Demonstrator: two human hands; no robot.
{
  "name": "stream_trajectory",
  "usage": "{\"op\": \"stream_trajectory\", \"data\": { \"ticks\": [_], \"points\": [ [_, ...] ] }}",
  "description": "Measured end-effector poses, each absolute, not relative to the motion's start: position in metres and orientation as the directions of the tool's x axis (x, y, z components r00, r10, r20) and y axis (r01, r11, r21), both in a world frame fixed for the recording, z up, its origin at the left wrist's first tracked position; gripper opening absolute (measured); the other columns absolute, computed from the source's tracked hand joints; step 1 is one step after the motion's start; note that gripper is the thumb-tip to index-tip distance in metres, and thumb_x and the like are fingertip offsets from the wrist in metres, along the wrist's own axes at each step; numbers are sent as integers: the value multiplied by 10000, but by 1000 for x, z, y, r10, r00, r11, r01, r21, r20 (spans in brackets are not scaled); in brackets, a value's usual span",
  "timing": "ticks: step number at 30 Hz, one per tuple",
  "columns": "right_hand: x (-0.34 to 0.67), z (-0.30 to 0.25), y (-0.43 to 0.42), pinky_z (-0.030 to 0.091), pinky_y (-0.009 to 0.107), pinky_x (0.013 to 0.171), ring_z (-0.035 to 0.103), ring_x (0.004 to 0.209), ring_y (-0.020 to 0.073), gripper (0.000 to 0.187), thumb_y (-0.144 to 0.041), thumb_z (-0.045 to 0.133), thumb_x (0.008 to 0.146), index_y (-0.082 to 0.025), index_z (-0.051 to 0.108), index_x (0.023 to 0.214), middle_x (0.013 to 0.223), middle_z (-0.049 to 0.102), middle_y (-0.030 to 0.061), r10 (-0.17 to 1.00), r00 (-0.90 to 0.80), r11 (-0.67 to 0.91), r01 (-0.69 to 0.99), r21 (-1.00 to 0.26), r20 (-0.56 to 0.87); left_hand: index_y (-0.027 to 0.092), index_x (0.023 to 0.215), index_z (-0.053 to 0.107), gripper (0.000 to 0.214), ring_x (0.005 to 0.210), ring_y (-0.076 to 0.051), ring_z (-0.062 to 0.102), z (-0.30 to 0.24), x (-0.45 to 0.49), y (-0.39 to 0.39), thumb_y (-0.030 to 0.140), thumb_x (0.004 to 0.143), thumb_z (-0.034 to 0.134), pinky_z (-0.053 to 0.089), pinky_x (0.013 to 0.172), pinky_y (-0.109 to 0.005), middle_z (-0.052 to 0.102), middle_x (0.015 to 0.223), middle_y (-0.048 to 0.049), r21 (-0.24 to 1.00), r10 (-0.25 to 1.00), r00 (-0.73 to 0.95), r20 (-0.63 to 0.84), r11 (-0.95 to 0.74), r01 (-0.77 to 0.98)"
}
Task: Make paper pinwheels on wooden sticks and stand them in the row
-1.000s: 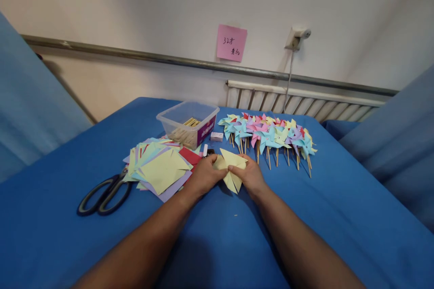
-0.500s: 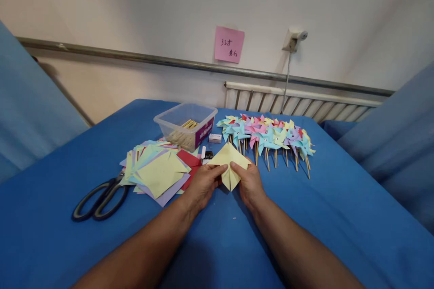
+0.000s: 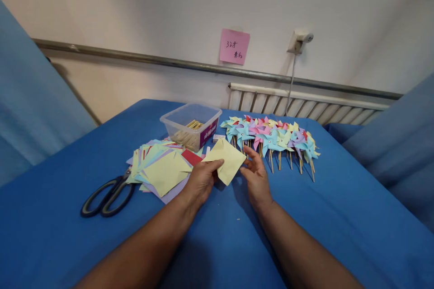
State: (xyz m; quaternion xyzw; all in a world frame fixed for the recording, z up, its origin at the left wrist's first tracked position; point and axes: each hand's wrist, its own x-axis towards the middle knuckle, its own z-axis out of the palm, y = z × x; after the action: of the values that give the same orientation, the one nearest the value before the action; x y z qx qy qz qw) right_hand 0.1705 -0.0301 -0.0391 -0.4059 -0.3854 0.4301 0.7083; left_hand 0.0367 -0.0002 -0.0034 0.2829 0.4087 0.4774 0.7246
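Left grip (image 3: 202,179) pinches yellow paper (image 3: 232,158) — corner toward wearer.

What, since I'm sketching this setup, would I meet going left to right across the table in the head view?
Scissors → coloured paper pile → left hand → pale yellow paper it holds → right hand. Left out for overlap: plastic box, pinwheels.

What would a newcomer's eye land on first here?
Probably the colorful paper pinwheels, clustered right of center on the blue cloth. Next, the pale yellow paper held in the left hand near center, then the dark-handled scissors lying left of the paper stack.
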Motion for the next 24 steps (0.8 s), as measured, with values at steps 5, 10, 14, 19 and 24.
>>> {"op": "stream_trajectory", "data": {
  "ticks": [5,10,14,19,24],
  "points": [
    [175,-39,-30,451,364,879,421,1255,244,473,-74,525,708,-289,637,1114,1429,356,43,867,245,410,141,-901,433,65,913,694,264,724,-225,685,-5,31,6,134,658,711,549,680,-315,739,835,-126,775,917,231,-325,398,-491],
    [173,-31,-33,331,434,1056,402,1268,236,334,-89,583,736,-274,679,996,1439,327,33,834,156,476,280,-833,529,82,966,681,296,690,-189,677,-8,29,8,112,672,693,546,642,-281,738,838,-99,745,905,257,-339,425,-514],
    [172,-27,-35,288,430,1092,369,1305,241,221,-123,638,738,-261,704,898,1411,370,39,835,112,489,295,-821,538,77,951,684,270,674,-172,667,-7,29,8,96,682,681,548,658,-275,735,812,-89,735,897,294,-329,439,-516],
    [174,-28,-34,300,416,1078,395,1290,246,68,-227,698,741,-239,706,807,1359,432,62,851,119,467,276,-840,512,69,891,694,215,647,-169,655,-8,30,6,107,680,685,536,627,-262,728,766,-97,760,898,281,-338,436,-482],
    [174,-33,-31,348,379,1025,484,1191,224,74,-278,678,762,-217,673,721,1235,519,71,858,163,439,261,-860,487,63,856,706,219,666,-180,653,-9,32,3,139,651,720,529,628,-271,727,765,-107,808,908,304,-290,402,-431]
  ]
}}
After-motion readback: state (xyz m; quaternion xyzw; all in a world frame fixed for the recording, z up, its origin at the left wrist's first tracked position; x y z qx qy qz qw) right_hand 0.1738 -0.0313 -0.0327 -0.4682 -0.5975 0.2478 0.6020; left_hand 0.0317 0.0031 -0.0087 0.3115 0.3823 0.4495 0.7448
